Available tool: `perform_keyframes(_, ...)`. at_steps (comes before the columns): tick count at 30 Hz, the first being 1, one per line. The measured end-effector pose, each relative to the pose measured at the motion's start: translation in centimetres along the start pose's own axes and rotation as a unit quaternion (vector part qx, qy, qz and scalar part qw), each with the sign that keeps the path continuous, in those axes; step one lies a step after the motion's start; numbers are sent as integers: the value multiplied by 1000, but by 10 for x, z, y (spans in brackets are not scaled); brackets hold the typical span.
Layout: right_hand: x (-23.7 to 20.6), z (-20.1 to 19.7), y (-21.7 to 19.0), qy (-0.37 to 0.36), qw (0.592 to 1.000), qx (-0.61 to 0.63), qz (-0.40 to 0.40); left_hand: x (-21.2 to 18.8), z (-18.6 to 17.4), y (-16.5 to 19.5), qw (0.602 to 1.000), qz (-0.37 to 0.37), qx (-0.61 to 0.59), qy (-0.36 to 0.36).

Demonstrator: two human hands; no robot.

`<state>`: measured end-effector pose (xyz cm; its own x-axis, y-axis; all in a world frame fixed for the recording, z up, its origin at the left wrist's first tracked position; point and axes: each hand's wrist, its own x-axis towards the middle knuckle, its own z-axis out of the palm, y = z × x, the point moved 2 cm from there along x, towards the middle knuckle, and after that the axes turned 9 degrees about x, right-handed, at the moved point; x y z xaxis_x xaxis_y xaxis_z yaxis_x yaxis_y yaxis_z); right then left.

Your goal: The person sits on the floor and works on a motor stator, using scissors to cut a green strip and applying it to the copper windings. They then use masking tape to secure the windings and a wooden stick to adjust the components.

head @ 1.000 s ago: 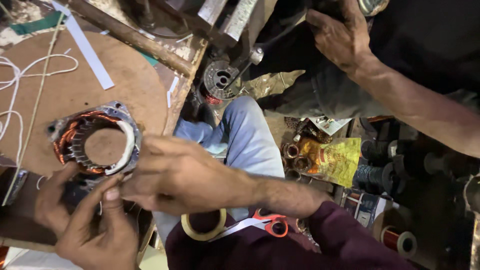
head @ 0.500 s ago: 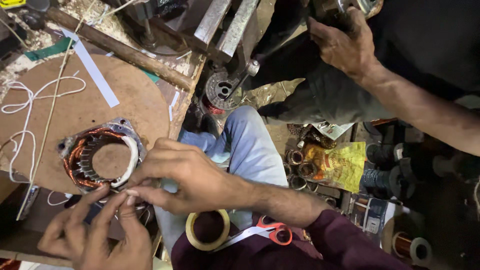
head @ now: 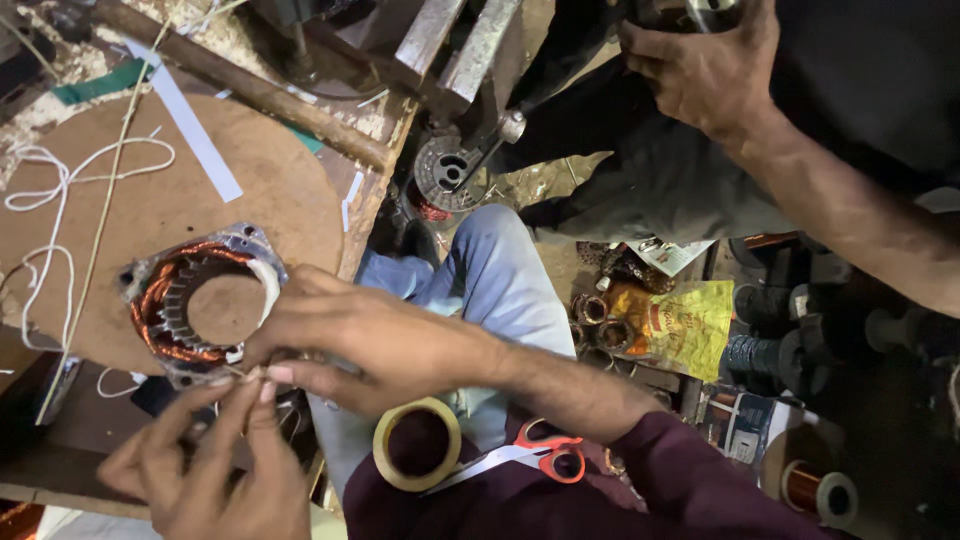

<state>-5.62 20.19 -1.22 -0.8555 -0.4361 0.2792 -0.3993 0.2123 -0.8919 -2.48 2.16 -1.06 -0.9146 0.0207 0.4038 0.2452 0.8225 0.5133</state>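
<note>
A motor stator (head: pixel 165 300) with copper windings and a white insulating strip lies on a round wooden board (head: pixel 290 200). My left hand (head: pixel 215 470) reaches up from below. My right hand (head: pixel 370 340), in a purple sleeve, comes in from the right. The fingertips of both hands meet at the stator's lower right edge, pinched on a thin wire that is too fine to see clearly. A roll of tan tape (head: pixel 415 445) and red-handled scissors (head: pixel 540 455) rest on my lap just under the right wrist.
Another person's hand (head: pixel 705 65) and forearm work at the top right. White string (head: pixel 50 200), a white paper strip (head: pixel 190 125) and a wooden rod (head: pixel 250 85) lie on the bench. A yellow packet (head: pixel 685 320), coils and a copper wire spool (head: pixel 815 490) sit on the floor at right.
My left hand has let go of the stator's edge and brought its fingertips up to meet the right hand's. The other person's hand has shifted upward.
</note>
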Motion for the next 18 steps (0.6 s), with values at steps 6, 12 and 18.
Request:
perform_keyframes(6, 13, -5, 7, 14, 1000, 11, 2, -3, -6, -3, 989, 134, 35, 44)
perform_keyframes(12, 22, 3, -6, 14, 999, -43, -11, 2, -4, -13, 989, 121, -47, 74)
perform_keyframes(18, 26, 12, -18, 34, 991, -129, -25, 2, -1, -25, 988, 79, -117, 70)
